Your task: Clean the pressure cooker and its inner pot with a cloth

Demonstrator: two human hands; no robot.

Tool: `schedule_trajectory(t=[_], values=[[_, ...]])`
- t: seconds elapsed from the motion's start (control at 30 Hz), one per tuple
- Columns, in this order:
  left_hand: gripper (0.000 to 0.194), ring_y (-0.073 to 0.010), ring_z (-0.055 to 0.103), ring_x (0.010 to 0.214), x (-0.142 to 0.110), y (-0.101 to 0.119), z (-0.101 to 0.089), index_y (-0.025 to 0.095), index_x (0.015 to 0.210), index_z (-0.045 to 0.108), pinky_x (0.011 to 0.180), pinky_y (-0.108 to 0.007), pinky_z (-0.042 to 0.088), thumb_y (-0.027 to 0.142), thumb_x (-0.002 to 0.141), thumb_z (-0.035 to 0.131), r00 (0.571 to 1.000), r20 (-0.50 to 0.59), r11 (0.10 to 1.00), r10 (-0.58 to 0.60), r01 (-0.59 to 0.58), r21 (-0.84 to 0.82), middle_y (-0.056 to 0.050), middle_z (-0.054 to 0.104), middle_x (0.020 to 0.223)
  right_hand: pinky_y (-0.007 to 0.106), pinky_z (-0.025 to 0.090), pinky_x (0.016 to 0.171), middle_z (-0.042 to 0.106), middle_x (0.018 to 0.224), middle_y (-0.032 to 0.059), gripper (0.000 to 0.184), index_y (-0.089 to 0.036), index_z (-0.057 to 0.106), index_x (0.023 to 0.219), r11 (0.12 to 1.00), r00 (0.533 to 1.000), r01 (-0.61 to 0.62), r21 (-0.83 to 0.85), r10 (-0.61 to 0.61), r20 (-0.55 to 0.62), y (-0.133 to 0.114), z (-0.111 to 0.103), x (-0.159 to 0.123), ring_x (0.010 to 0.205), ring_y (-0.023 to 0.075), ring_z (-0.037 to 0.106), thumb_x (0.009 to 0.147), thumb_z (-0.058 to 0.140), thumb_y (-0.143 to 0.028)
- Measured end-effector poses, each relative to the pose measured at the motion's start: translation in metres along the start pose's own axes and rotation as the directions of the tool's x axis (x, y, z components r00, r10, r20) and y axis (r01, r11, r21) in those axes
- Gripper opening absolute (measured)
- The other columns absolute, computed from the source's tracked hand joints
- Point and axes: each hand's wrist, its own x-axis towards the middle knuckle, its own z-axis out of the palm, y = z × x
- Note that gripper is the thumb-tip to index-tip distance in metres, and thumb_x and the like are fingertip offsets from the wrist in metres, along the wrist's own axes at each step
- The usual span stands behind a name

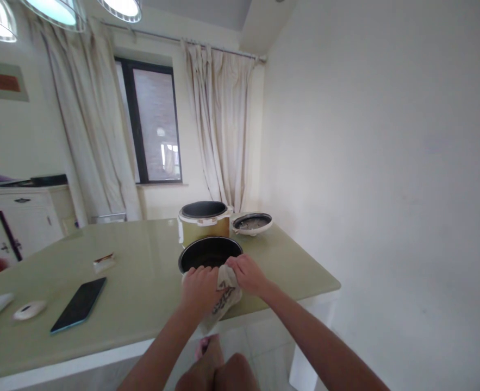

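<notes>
Lower centre of the frame, at the desk's [142, 282] near edge: two bare hands working close together, a pale cloth between them, right up against a black pot.
Left hand [199, 286]: grip closed, fingers folded over the cloth at the pot's near rim; whether they clamp the rim too, I can't tell.
Right hand [248, 274]: grip closed as well, pinching the cloth's upper end beside the rim.
Pale cloth [228, 297]: dark markings on it, bunched at the top, lower end hanging toward the desk's edge.
Black pot [211, 247]: on the desk, mouth up, near rim partly behind the fingers.
Cloth at the rim: this looks like the handling step, cloth against pot; any next move calls for a firm hold and a steady pot.
Cooker body [205, 231]: just behind the pot, open at the top.
Round lid [253, 222]: to the cooker's right, dark inner side showing.
Phone [79, 305]: flat, lower left of the frame, well apart from the hands.
</notes>
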Motion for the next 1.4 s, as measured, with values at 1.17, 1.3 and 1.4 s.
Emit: schedule_trajectory(t=[1.17,1.3,1.4], values=[[0.028,-0.0288,0.065,0.109,0.006,-0.07,0.006,0.023,0.101,0.068,0.099,-0.04,0.045,0.045,0.085,0.077,0.969,0.019,0.962,0.248,-0.244,-0.121,-0.008,0.073,0.109,0.028,0.04,0.077,0.07,0.07,0.0022,0.041,-0.019,0.065,0.067,0.983,0.992,0.07,-0.169,-0.051,0.112,0.029,-0.026,0.027,0.074,0.0165,0.063,0.103,0.046,-0.018],[0.039,-0.0323,0.067,0.111,0.015,-0.054,0.006,0.023,0.107,0.069,0.098,-0.043,0.045,0.052,0.083,0.078,0.977,0.02,0.973,0.215,-0.212,-0.087,-0.01,0.076,0.112,0.031,0.034,0.069,0.071,0.072,0.0047,0.035,-0.02,0.071,0.074,0.971,0.991,0.061,-0.23,-0.032,0.127,0.014,-0.019,0.021,0.07,0.0184,0.06,0.103,0.057,-0.034],[0.042,-0.0333,0.07,0.107,0.022,-0.032,0.006,0.022,0.108,0.07,0.093,-0.043,0.045,0.059,0.089,0.07,0.981,0.037,0.981,0.19,-0.188,-0.048,-0.012,0.077,0.11,0.033,0.032,0.069,0.073,0.078,0.0062,0.022,-0.02,0.073,0.085,0.95,0.992,0.044,-0.308,-0.005,0.127,0.002,-0.006,0.014,0.071,0.0194,0.06,0.1,0.059,-0.028]])
